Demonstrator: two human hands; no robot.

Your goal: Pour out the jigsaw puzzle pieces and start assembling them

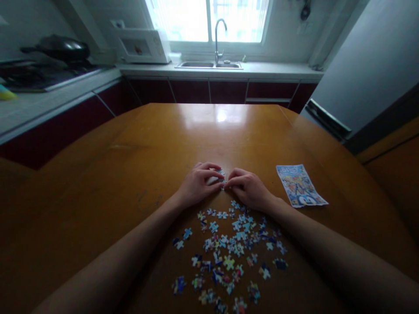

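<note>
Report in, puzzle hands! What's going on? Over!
Left hand and right hand both at small puzzle pieces. Loose pieces scattered closer in. Picture sheet off right, out of the way.

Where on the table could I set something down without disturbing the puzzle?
The table looks bare beyond the left hand and right hand to its far edge, and left of the left forearm. Between the forearms, scattered jigsaw pieces crowd it; a picture sheet lies right of the right hand.
</note>
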